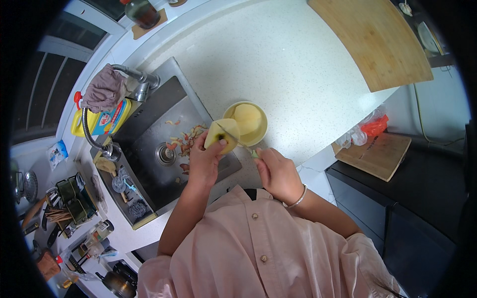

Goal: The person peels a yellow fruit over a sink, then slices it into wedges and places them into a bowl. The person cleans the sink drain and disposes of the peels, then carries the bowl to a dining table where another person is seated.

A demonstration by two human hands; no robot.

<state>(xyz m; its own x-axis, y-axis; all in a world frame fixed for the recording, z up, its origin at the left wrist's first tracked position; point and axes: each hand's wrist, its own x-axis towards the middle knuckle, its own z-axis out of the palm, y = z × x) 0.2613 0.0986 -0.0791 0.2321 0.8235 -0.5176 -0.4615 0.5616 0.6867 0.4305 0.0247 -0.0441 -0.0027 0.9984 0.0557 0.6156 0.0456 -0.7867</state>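
My left hand (207, 158) holds a peeled, pale yellow piece of fruit (230, 130) with a dark spot near my thumb, over the sink's right edge. In my right hand (275, 169) is the green handle of a small knife (244, 145); its blade reaches up to the fruit and lies against or in it, which I cannot tell. Just behind and to the right, a round pale bowl (264, 131) stands on the counter with another peeled piece of fruit (247, 118) inside. Red and pale peelings (186, 139) lie in the steel sink beside the drain (165, 154).
The steel sink (145, 178) has a faucet (147, 82) draped with a mauve cloth (105, 89). A yellow jug (77, 123) stands behind it. A large wooden board (380, 44) lies at the back right, a smaller board (376, 156) on the dark surface at right. Utensils and a kettle (117, 284) are at lower left.
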